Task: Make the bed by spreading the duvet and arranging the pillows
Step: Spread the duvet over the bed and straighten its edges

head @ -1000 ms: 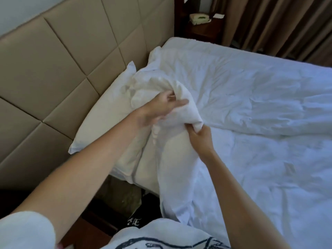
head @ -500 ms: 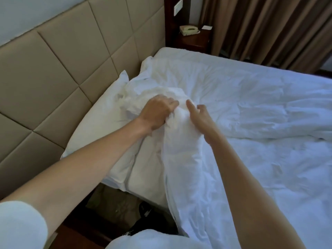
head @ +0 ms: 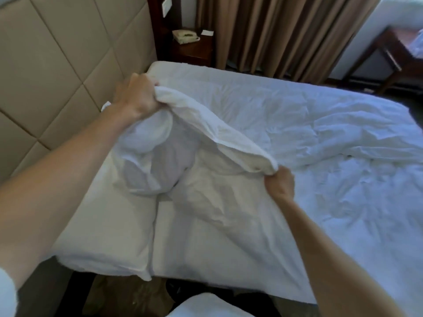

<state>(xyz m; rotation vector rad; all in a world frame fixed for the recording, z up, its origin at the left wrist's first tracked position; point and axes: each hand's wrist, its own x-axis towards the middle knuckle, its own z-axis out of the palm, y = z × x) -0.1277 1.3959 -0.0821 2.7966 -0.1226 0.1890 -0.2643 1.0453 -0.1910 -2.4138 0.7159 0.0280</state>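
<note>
Head view: hands [head: 137, 97] now apart, duvet edge [head: 219, 133] stretched.

Dim daylight, perhaps slight motion blur

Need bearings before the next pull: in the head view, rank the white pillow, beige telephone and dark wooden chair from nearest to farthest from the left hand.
Measured from the left hand, gripping the white duvet's edge:
1. White pillow, just below it against the headboard.
2. Beige telephone, beyond it on the nightstand.
3. Dark wooden chair, far right by the curtain.
</note>
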